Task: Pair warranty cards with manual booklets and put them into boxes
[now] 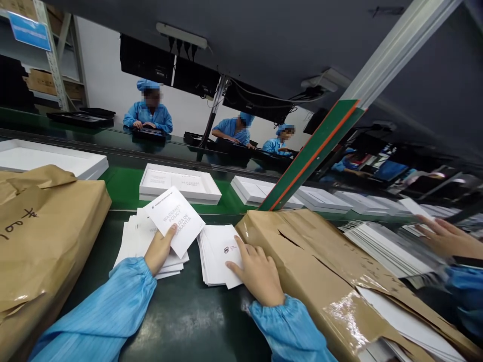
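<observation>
My left hand point(161, 251) pinches a white warranty policy leaflet point(175, 221) between thumb and fingers, tilted above a loose pile of similar white leaflets point(132, 241). To its right lies a second stack of white booklets point(211, 251), the top one printed with a small dark logo. My right hand point(260, 269) rests on that stack's right side, index finger and thumb apart on the top booklet, which sits slightly askew. Its other fingers are spread near the brown paper package. Beyond the piles, an open white box point(180, 188) holds printed papers.
Brown paper packages point(56, 226) point(302, 241) flank the work area. More white boxes point(320, 198) line the green conveyor point(124, 186). A slanted metal post point(317, 151) rises behind. At right, another person's hand point(449, 239) holds a white paper above stacked booklets. Several people in blue sit opposite.
</observation>
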Tool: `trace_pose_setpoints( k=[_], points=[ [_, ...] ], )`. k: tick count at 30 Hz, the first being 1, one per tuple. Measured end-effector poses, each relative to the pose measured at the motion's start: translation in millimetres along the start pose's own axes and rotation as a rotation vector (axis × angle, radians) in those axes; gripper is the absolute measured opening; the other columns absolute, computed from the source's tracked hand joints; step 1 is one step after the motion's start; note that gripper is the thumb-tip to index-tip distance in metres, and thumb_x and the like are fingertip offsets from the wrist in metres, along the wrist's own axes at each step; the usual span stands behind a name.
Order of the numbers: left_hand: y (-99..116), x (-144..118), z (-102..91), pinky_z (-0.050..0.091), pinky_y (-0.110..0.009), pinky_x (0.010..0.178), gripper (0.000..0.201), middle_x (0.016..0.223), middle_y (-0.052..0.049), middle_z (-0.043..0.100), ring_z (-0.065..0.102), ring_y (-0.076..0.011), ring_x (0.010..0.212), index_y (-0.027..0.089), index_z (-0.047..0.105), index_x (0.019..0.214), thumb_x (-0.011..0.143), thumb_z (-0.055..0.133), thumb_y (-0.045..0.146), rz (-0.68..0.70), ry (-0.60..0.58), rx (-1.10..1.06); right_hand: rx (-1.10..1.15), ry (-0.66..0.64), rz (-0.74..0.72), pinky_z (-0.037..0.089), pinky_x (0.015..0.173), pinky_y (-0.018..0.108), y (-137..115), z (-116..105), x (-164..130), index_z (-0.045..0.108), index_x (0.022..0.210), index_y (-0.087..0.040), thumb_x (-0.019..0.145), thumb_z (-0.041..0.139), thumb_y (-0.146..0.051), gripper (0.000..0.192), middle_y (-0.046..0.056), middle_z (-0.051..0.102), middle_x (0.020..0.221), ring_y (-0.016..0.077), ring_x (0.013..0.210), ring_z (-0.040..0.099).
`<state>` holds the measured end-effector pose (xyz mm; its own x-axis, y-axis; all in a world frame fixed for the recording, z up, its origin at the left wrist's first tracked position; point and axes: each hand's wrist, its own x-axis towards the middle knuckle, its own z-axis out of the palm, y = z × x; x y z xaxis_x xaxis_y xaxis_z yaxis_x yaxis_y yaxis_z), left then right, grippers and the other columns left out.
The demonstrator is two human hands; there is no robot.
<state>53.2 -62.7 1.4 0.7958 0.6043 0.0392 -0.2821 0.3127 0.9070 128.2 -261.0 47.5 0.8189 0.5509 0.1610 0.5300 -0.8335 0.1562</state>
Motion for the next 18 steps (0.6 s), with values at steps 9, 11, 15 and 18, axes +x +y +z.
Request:
trace_pose_setpoints(
  k=[9, 11, 15, 18],
  points=[
    [3.6, -1.9, 1.8, 0.034, -0.031, 0.087, 0.04, 0.111, -0.007, 0.047, 0.045, -0.0191, 0.099, 0.016, 0.049, 0.1, 0.067, 0.049, 0.038, -0.028, -0.001, 0.027, -0.004, 0.0, 0.034, 0.031, 0.061, 0.035, 1.8, -2.8, 2.9, 0.026, 0.119, -0.02, 0.063, 0.047, -0.045, 0.066, 0.011, 0.055, 0.082, 0.0282, 0.082, 0.043],
    [3.2, -1.7, 1.4, 0.033, -0.032, 0.087, 0.04, 0.109, -0.007, 0.049, 0.045, -0.0191, 0.099, 0.016, 0.049, 0.1, 0.067, 0.049, 0.038, -0.02, -0.006, 0.047, 0.013, 0.011, 0.036, 0.032, 0.061, 0.035, 2.2, -1.9, 2.6, 0.024, 0.12, -0.02, 0.062, 0.048, -0.044, 0.067, 0.011, 0.053, 0.087, 0.0282, 0.083, 0.042],
    [1.7, -1.5, 0.6, 0.033, -0.032, 0.087, 0.041, 0.107, -0.007, 0.051, 0.043, -0.019, 0.101, 0.016, 0.049, 0.101, 0.067, 0.048, 0.039, -0.002, -0.008, 0.086, 0.015, -0.019, 0.027, 0.031, 0.064, 0.036, 3.6, -0.9, 2.3, 0.025, 0.119, -0.02, 0.065, 0.045, -0.044, 0.062, 0.011, 0.053, 0.089, 0.0275, 0.085, 0.043],
    [1.1, -1.8, 0.7, 0.033, -0.032, 0.087, 0.041, 0.106, -0.007, 0.051, 0.043, -0.0192, 0.101, 0.016, 0.048, 0.101, 0.067, 0.047, 0.039, 0.005, -0.014, 0.102, 0.023, -0.027, 0.043, 0.032, 0.063, 0.034, 4.2, -0.9, 3.6, 0.024, 0.119, -0.017, 0.062, 0.048, -0.047, 0.069, 0.01, 0.053, 0.083, 0.0267, 0.081, 0.045]
  ],
)
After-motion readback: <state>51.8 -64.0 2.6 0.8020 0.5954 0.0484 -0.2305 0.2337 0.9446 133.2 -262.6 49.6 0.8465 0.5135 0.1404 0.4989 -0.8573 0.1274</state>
